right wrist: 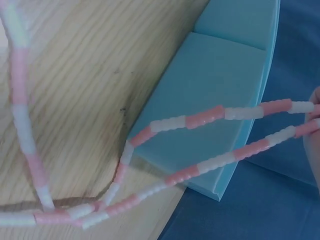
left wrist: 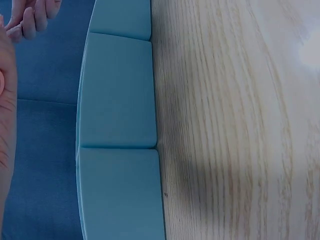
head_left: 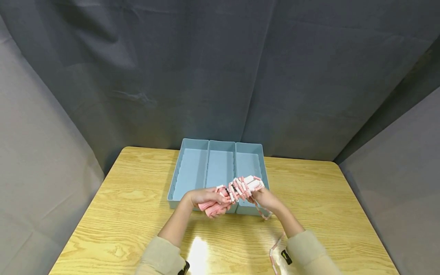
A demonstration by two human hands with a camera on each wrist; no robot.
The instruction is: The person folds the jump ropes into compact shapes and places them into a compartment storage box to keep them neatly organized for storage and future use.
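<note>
A pink-and-white beaded jump rope (head_left: 239,189) is bunched in coils around its handles, above the front of the tray. My left hand (head_left: 203,196) grips the pink handle ends (head_left: 214,208). At the other end of the bundle, my right hand (head_left: 266,199) holds the rope with bent fingers. Loose beaded strands (right wrist: 205,117) hang from the right hand in the right wrist view, and a length trails toward the table's front. In the left wrist view, only part of the left hand (left wrist: 7,110) shows at the edge, with right-hand fingers (left wrist: 28,22) at the top corner.
A blue-grey tray (head_left: 185,143) with three compartments stands at the back middle of the wooden table (head_left: 113,214). Dark curtain (head_left: 189,76) hangs behind it, and pale cloth panels (head_left: 41,152) stand at both sides.
</note>
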